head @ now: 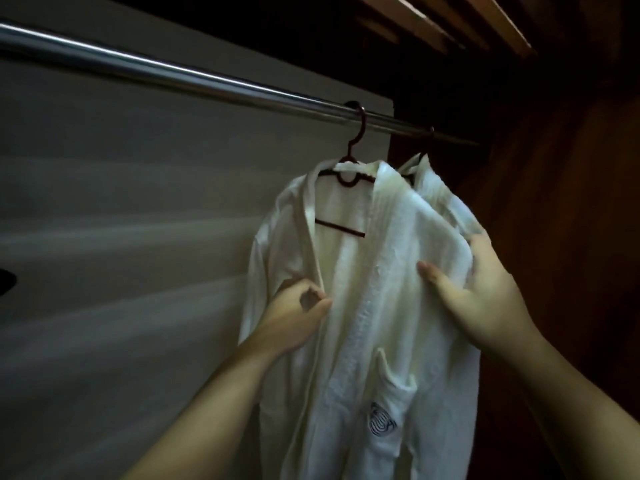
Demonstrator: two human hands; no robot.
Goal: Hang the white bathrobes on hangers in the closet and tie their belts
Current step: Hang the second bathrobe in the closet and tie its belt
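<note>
A white bathrobe (360,306) hangs on a dark red hanger (346,178) from the metal closet rod (173,74). Its front hangs open, and a pocket with a dark logo (381,422) shows low on its right panel. My left hand (298,313) pinches the left lapel edge between curled fingers and thumb. My right hand (485,299) grips the right shoulder and collar fabric, thumb on the front. Behind it a second white bathrobe (446,199) hangs on another hanger (424,154). No belt is visible.
The pale closet back panel (121,254) fills the left. A dark wooden side wall (571,220) stands close on the right, right beside the second robe. Wooden slats (467,19) run overhead. The rod's left stretch carries nothing.
</note>
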